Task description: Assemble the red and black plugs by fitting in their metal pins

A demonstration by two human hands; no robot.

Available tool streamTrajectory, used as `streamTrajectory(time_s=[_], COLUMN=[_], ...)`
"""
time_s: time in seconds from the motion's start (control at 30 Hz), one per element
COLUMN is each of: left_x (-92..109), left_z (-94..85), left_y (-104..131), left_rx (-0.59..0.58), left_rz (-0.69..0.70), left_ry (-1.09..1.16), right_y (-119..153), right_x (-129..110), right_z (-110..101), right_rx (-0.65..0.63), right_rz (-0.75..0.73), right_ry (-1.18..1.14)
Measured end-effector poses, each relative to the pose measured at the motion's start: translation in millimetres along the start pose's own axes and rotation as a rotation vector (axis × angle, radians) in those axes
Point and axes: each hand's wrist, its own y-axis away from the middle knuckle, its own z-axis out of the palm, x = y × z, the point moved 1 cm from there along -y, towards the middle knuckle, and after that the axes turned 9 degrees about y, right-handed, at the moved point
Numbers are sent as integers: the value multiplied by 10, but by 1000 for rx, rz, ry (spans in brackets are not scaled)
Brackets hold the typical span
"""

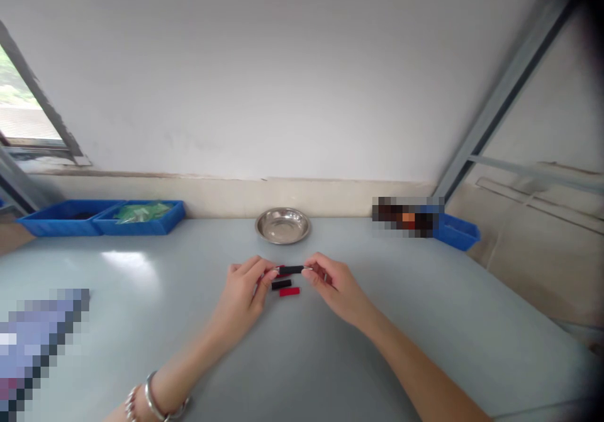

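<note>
Between my two hands a short black cylinder (291,270) with shiny ends is held level, just over the table. My left hand (250,282) pinches its left end with thumb and fingers. At the right end, the fingertips of my right hand (331,278) are closed on it in the same way. Below it on the table lie a black piece (282,285) and a red piece (289,292), both small and stick-shaped. Another red piece shows partly behind the held cylinder. The exact kind of these pieces is too small to make out.
A round metal dish (283,226) stands near the wall. Two blue trays (141,228) are at the back left, one with green plastic bags (144,212). Another blue tray (457,232) sits at the back right beside a blurred-out patch. A pixelated bluish item (40,340) lies at left.
</note>
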Motion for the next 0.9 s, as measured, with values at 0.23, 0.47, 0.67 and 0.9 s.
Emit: streamTrajectory(time_s=[0.23,0.47,0.67,0.9], left_x=[8,-17,-2,16], left_z=[-4,2,0,-5], left_y=[0,11,4,-3], left_rx=[-12,5,-2,-11], left_rz=[14,24,16,9], left_ry=[-5,-1,-5,-7], right_y=[-3,3,4,5], right_x=[2,2,-3,-8], right_z=[-1,4,5,2], right_rx=[-2,-12,-14,-17], right_rz=[-13,17,-23,1], right_ry=[48,-43,-11,41])
